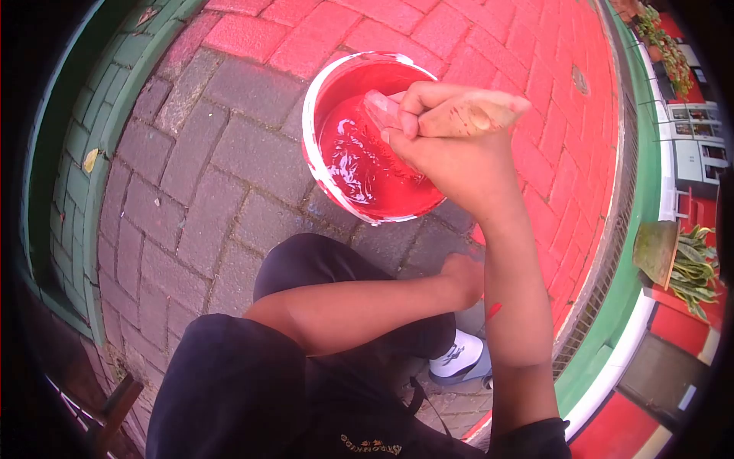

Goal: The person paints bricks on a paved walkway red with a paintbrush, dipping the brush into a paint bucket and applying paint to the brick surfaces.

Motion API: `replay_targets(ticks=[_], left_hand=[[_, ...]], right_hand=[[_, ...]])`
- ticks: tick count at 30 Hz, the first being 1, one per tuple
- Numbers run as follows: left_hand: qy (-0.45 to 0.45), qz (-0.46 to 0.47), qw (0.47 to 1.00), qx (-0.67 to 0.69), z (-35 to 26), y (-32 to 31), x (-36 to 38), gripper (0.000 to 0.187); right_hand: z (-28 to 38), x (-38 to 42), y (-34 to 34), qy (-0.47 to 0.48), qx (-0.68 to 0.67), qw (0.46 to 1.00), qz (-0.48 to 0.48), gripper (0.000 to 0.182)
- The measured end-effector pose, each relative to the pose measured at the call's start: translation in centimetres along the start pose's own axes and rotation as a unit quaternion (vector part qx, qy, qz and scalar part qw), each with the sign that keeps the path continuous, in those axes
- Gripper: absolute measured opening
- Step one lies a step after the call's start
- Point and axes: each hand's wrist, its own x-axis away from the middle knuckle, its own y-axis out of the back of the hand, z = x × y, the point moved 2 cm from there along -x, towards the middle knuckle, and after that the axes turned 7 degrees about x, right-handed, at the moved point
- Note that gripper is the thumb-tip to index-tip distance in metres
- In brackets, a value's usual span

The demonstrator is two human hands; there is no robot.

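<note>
My right hand [451,141] is closed around the pale wooden handle of a paintbrush [489,113], which is spotted with red. The brush's lower end points down into a round bucket [314,157] with a white, paint-smeared rim. Glossy red paint [355,164] lies inside the bucket, and my right hand is over its right side. My left forearm rests across my bent knees. My left hand [462,277] is partly behind my right forearm, its fingers hidden. A red paint mark shows on my right forearm.
Grey paving bricks [218,172] lie left of the bucket; red-painted bricks [527,61] spread behind and right of it. A green-painted kerb [115,145] runs along the left. At the right are a drain grating [604,306], a green strip and a potted plant [692,264].
</note>
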Motion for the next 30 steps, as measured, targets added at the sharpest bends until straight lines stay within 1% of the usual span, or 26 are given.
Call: replay_targets(ticks=[2,6,8,9,11,12,14,15,16,17,18,19,21,22,24,25,27,28,29,30], left_hand=[[-0.007,-0.03,0.999,0.027,-0.2,0.3,0.0,0.025],[0.022,0.013,1.0,-0.003,-0.3,0.2,-0.4,0.026],[0.024,0.027,0.999,-0.008,-0.1,-0.2,-0.5,0.026],[0.015,0.012,1.0,-0.008,0.0,-0.4,-0.5,0.026],[0.005,-0.003,1.0,-0.009,-0.1,-0.3,-0.3,0.025],[0.023,0.015,1.0,0.007,-0.8,1.6,0.3,0.025],[0.039,0.035,0.998,0.023,-1.7,3.4,0.6,0.025],[0.052,0.076,0.996,0.003,-1.8,3.6,0.6,0.025],[0.064,0.117,0.991,-0.018,-2.0,3.8,0.5,0.024],[0.062,0.116,0.991,-0.019,-2.4,4.4,0.4,0.024],[0.066,0.146,0.986,-0.039,-2.8,5.0,0.5,0.023],[0.07,0.177,0.98,-0.059,-3.0,5.2,0.6,0.023],[0.07,0.181,0.979,-0.056,-3.0,5.0,0.7,0.022],[0.074,0.182,0.979,-0.051,-2.9,4.9,0.7,0.022],[0.079,0.179,0.979,-0.057,-2.8,5.1,0.7,0.022],[0.084,0.179,0.978,-0.061,-2.7,5.2,0.8,0.022],[0.081,0.17,0.98,-0.06,-2.4,5.0,0.7,0.022],[0.076,0.164,0.982,-0.057,-2.2,4.8,0.6,0.022],[0.071,0.17,0.981,-0.059,-1.4,4.1,0.7,0.022],[0.038,0.128,0.989,-0.058,-0.2,3.1,1.0,0.024]], right_hand=[[-0.7,-0.8,-0.5,-0.04,0.07,0.997,0.022,0.008],[-1.3,-1.5,-1.2,-0.056,0.101,0.992,0.043,0.007],[-1.8,-1.5,-1.4,-0.051,0.159,0.984,0.057,0.007],[-2.1,-1.5,-1.5,-0.052,0.159,0.984,0.057,0.007],[-2.8,-1.4,-1.6,-0.055,0.141,0.986,0.074,0.022],[-2.6,-1.3,-1.4,-0.056,0.141,0.986,0.074,0.022],[-1.6,-0.6,-0.3,-0.052,0.038,0.998,0.028,0.027],[-1.2,0.1,0.4,-0.051,0.038,0.998,0.026,0.027],[-0.9,0.9,1.5,-0.054,-0.009,0.998,-0.024,0.03],[-0.8,1.4,2.6,-0.056,-0.057,0.994,-0.074,0.033],[-1.5,1.8,3.2,-0.036,-0.068,0.992,-0.1,0.038],[-1.9,2.1,3.5,-0.035,-0.066,0.992,-0.103,0.038],[-2.7,2.9,4.2,-0.134,-0.04,0.982,-0.127,0.04],[-3.2,3.2,4.5,-0.133,-0.04,0.982,-0.13,0.04],[-4.1,3.5,4.7,-0.12,-0.164,0.968,-0.145,0.041],[-4.4,3.5,4.8,-0.118,-0.165,0.969,-0.143,0.041],[-5.1,3.6,4.9,-0.131,-0.261,0.945,-0.149,0.042],[-5.7,3.7,4.8,-0.131,-0.261,0.944,-0.151,0.042],[-6.6,3.8,4.7,-0.12,-0.34,0.92,-0.151,0.039],[-7.5,4.2,5.0,-0.107,-0.413,0.89,-0.16,0.036]])
